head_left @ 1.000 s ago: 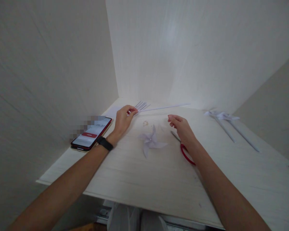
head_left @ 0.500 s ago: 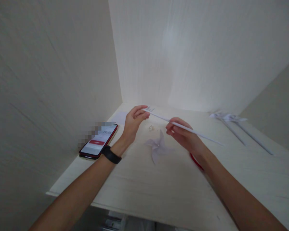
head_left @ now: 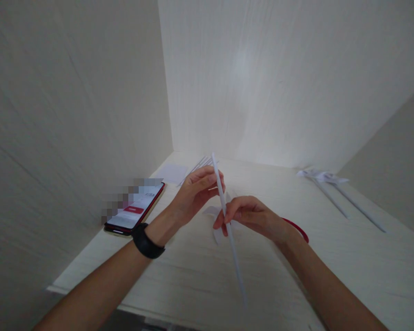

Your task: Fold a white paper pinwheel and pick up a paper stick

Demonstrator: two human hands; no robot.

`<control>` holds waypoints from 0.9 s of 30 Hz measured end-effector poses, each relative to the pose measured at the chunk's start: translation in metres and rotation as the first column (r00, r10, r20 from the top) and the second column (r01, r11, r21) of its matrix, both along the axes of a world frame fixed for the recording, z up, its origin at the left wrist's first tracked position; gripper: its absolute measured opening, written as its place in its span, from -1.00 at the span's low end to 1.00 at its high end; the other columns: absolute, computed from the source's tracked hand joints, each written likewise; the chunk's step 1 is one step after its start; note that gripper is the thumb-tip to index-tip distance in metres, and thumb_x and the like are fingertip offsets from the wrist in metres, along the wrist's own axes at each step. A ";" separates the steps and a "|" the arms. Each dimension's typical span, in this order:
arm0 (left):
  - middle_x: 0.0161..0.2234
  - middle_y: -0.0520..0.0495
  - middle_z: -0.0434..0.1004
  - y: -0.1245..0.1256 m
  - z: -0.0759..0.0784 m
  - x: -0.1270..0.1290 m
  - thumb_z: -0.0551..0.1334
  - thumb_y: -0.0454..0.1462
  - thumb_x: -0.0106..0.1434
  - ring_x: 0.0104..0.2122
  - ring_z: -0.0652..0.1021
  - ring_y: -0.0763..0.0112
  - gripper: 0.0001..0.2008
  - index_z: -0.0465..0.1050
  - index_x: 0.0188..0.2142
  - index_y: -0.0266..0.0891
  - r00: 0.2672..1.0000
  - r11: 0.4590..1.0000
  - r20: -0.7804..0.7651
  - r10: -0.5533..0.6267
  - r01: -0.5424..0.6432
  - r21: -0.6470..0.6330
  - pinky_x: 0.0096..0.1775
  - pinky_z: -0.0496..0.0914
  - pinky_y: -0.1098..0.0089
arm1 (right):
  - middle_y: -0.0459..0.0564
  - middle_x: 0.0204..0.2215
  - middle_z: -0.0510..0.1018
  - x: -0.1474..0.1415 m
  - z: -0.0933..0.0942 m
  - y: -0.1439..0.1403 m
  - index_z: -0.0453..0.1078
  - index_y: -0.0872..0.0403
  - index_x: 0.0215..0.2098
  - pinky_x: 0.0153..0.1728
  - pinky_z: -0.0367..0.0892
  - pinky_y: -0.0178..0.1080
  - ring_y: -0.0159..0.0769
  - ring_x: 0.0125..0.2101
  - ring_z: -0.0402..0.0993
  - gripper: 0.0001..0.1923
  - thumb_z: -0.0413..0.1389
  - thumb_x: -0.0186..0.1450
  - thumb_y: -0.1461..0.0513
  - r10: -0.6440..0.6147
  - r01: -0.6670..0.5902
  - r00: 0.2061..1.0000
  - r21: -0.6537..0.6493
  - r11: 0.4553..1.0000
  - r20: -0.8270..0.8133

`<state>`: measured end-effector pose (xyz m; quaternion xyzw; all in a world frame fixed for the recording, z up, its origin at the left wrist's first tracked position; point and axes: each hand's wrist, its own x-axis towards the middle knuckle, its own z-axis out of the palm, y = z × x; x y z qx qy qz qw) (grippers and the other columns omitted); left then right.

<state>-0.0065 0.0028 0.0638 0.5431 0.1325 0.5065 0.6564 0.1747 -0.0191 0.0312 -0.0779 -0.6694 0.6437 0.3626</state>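
Observation:
A thin white paper stick (head_left: 235, 262) slants across the middle of the view, its far tip up and its near end toward me. Near the far tip, my left hand (head_left: 202, 188) pinches it between thumb and fingers. My right hand (head_left: 248, 214) grips the stick lower down, around its middle. On the table beneath lies a white paper pinwheel (head_left: 216, 234), mostly covered by my hands. Behind my right wrist shows a red curved thing (head_left: 298, 228), whose kind I cannot make out.
At the left lies a phone (head_left: 138, 209) with a lit screen. Behind it are a white paper square (head_left: 172, 173) and several thin sticks (head_left: 200, 162). Two finished pinwheels on sticks (head_left: 357, 207) rest at the right. Walls enclose the white table (head_left: 179, 280) at the back and sides.
The paper stick has swung from lying nearly crosswise to pointing toward me. My hands have come closer together, and my right hand now covers much of the pinwheel.

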 end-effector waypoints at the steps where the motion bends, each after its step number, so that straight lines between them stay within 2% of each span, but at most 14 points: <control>1: -0.50 0.03 0.41 -0.001 0.001 0.000 0.39 -0.16 0.13 -0.48 0.42 0.50 -0.81 0.50 -0.42 -0.23 1.000 1.000 0.003 -0.019 0.019 -0.005 -0.40 0.35 0.47 | 0.05 -0.17 0.67 0.000 0.004 -0.001 0.56 0.05 -0.22 -0.20 0.37 -0.19 -0.31 -0.29 0.58 -0.81 0.10 0.39 0.18 0.016 -0.016 1.000 -0.003 1.000 0.013; 3: -0.52 0.05 0.39 -0.002 0.002 0.000 0.37 -0.17 0.14 -0.51 0.41 0.50 -0.83 0.50 -0.38 -0.22 0.998 0.998 -0.007 -0.060 0.059 -0.006 -0.43 0.34 0.46 | 0.07 -0.15 0.65 0.003 0.012 -0.005 0.53 0.07 -0.23 -0.20 0.37 -0.19 -0.29 -0.28 0.59 -0.80 0.11 0.38 0.15 0.000 -0.001 0.994 0.011 1.000 0.105; 4: -0.53 0.05 0.38 -0.004 0.002 0.001 0.36 -0.18 0.14 -0.52 0.41 0.50 -0.83 0.50 -0.38 -0.23 0.998 0.998 -0.012 -0.065 0.065 0.001 -0.44 0.33 0.47 | 0.07 -0.17 0.65 0.006 0.016 -0.007 0.52 0.08 -0.21 -0.19 0.37 -0.19 -0.28 -0.27 0.59 -0.81 0.12 0.36 0.15 -0.053 0.048 0.982 0.031 0.998 0.181; 6: -0.57 0.06 0.36 -0.008 0.003 0.000 0.35 -0.20 0.14 -0.55 0.40 0.52 -0.85 0.50 -0.40 -0.25 0.999 0.999 0.003 -0.039 0.038 0.029 -0.47 0.31 0.48 | 0.05 -0.26 0.64 0.020 0.021 -0.012 0.49 0.09 -0.16 -0.16 0.36 -0.19 -0.26 -0.25 0.58 -0.79 0.13 0.33 0.15 -0.257 0.230 0.898 0.117 0.966 0.357; 7: -0.57 0.06 0.35 -0.012 0.004 0.000 0.35 -0.21 0.13 -0.56 0.39 0.53 -0.85 0.50 -0.41 -0.26 1.000 0.999 0.022 -0.014 0.013 0.041 -0.49 0.30 0.50 | 0.04 -0.29 0.63 0.031 0.021 -0.015 0.49 0.10 -0.21 -0.15 0.37 -0.18 -0.25 -0.25 0.57 -0.80 0.13 0.31 0.14 -0.418 0.374 0.816 0.187 0.908 0.400; 9: -0.57 0.07 0.34 -0.020 0.006 -0.003 0.35 -0.21 0.13 -0.58 0.37 0.56 -0.85 0.49 -0.42 -0.26 0.998 0.998 0.055 0.038 -0.041 0.053 -0.52 0.28 0.52 | 0.04 -0.33 0.62 0.059 0.014 -0.023 0.46 0.08 -0.32 -0.18 0.38 -0.17 -0.20 -0.26 0.56 -0.80 0.10 0.29 0.12 -0.690 0.580 0.559 0.378 0.722 0.460; 11: -0.54 0.07 0.34 -0.031 0.010 -0.007 0.34 -0.19 0.14 -0.58 0.36 0.57 -0.84 0.48 -0.43 -0.25 0.996 0.994 0.047 0.082 -0.085 0.064 -0.56 0.27 0.54 | 0.07 -0.36 0.62 0.091 0.001 -0.035 0.45 0.06 -0.35 -0.28 0.39 -0.17 -0.16 -0.32 0.55 -0.77 0.05 0.29 0.10 -0.820 0.608 0.167 0.597 0.523 0.548; 12: -0.53 0.06 0.34 -0.037 0.012 -0.009 0.34 -0.18 0.15 -0.57 0.37 0.56 -0.83 0.48 -0.44 -0.25 0.994 0.992 0.034 0.101 -0.103 0.077 -0.56 0.27 0.54 | 0.08 -0.32 0.62 0.106 -0.007 -0.041 0.45 0.06 -0.30 -0.28 0.39 -0.17 -0.15 -0.29 0.55 -0.76 0.02 0.29 0.10 -0.826 0.562 0.016 0.679 0.473 0.563; 13: -0.53 0.06 0.34 -0.043 0.015 -0.010 0.34 -0.18 0.15 -0.56 0.37 0.56 -0.82 0.47 -0.44 -0.24 0.993 0.988 0.025 0.114 -0.116 0.098 -0.56 0.28 0.54 | 0.13 -0.30 0.62 0.118 -0.014 -0.048 0.46 0.08 -0.28 -0.28 0.39 -0.15 -0.11 -0.28 0.55 -0.78 0.06 0.25 0.13 -0.822 0.550 -0.049 0.702 0.452 0.567; 14: -0.52 0.06 0.34 -0.049 0.018 -0.011 0.34 -0.18 0.16 -0.55 0.39 0.54 -0.83 0.47 -0.44 -0.24 0.993 0.985 0.020 0.120 -0.122 0.123 -0.55 0.30 0.53 | 0.16 -0.27 0.62 0.127 -0.021 -0.055 0.46 0.09 -0.27 -0.26 0.39 -0.14 -0.08 -0.26 0.54 -0.80 0.08 0.22 0.16 -0.820 0.542 -0.082 0.716 0.440 0.566; 16: -0.51 0.06 0.36 -0.061 0.024 -0.010 0.33 -0.19 0.18 -0.52 0.43 0.51 -0.85 0.48 -0.42 -0.23 0.993 0.977 0.016 0.118 -0.119 0.179 -0.50 0.36 0.51 | 0.15 -0.29 0.62 0.136 -0.031 -0.067 0.48 0.08 -0.32 -0.23 0.38 -0.13 -0.09 -0.28 0.53 -0.85 0.12 0.18 0.20 -0.811 0.499 -0.118 0.740 0.451 0.573; 19: -0.51 0.06 0.39 -0.082 0.031 -0.005 0.29 -0.20 0.24 -0.51 0.47 0.48 -0.88 0.49 -0.38 -0.18 0.995 0.965 -0.014 0.094 -0.088 0.249 -0.47 0.39 0.48 | 0.15 -0.31 0.61 0.131 -0.039 -0.077 0.48 0.09 -0.37 -0.18 0.34 -0.14 -0.07 -0.25 0.51 -0.91 0.18 0.14 0.24 -0.810 0.417 -0.159 0.782 0.463 0.564; 22: -0.56 0.08 0.39 -0.104 0.035 -0.002 0.23 -0.22 0.32 -0.59 0.43 0.52 -0.90 0.49 -0.31 -0.14 0.993 0.955 -0.093 0.069 -0.039 0.294 -0.56 0.28 0.51 | 0.18 -0.26 0.61 0.116 -0.041 -0.076 0.47 0.11 -0.34 -0.20 0.31 -0.17 -0.08 -0.21 0.50 -0.90 0.15 0.20 0.25 -0.812 0.373 -0.219 0.816 0.443 0.541; 27: -0.62 0.12 0.22 -0.142 0.043 -0.008 0.25 -0.18 0.31 -0.65 0.23 0.60 -0.88 0.53 -0.27 -0.14 0.981 0.948 -0.171 0.086 -0.028 0.316 -0.62 0.04 0.51 | 0.26 -0.25 0.60 0.096 -0.037 -0.072 0.46 0.18 -0.28 -0.36 0.24 -0.20 -0.07 -0.28 0.54 -0.84 0.09 0.26 0.25 -0.781 0.357 -0.346 0.843 0.403 0.520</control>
